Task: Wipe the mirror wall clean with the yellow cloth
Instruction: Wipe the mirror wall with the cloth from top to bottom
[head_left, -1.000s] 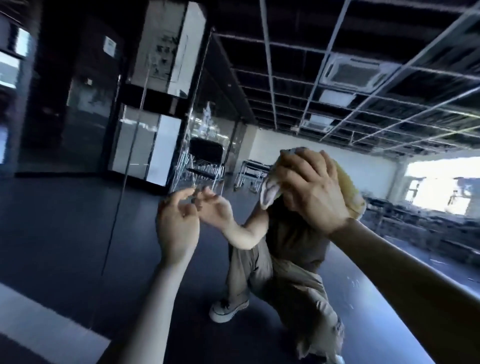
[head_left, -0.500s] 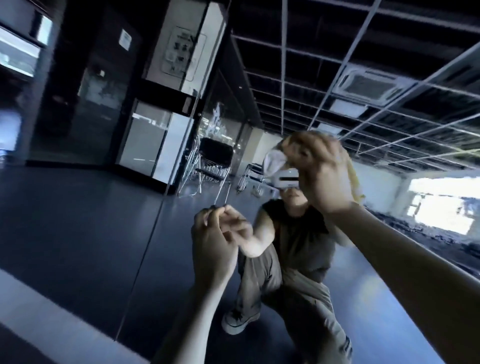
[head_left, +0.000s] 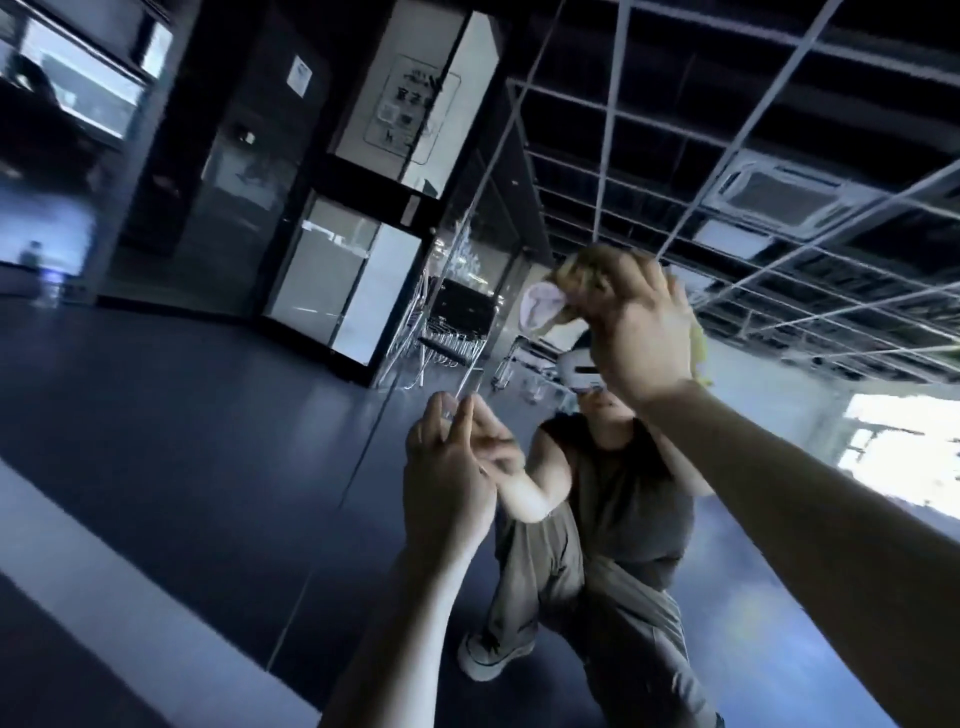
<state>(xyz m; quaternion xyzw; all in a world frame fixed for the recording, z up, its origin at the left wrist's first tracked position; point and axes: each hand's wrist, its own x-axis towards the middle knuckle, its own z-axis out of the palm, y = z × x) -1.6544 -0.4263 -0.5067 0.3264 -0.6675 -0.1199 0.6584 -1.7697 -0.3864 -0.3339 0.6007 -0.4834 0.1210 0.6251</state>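
The mirror wall (head_left: 218, 467) fills the view and reflects a dark room and a crouching person. My right hand (head_left: 634, 332) presses the yellow cloth (head_left: 698, 343) against the glass, high and right of centre; the cloth bunches out above the fingers and past the far edge of the hand, with a pale corner hanging to its left. My left hand (head_left: 447, 478) is raised lower down, fingertips touching the mirror, fingers loosely bent and holding nothing.
A vertical seam (head_left: 363, 457) between mirror panels runs just left of my left hand. The reflection shows a black chair (head_left: 457, 317), glass doors (head_left: 343, 291), a gridded ceiling and a bright window (head_left: 904, 447) at the right.
My right hand has carried the cloth upward on the glass. My left hand has shifted right, closer to the right arm, and the view has tilted.
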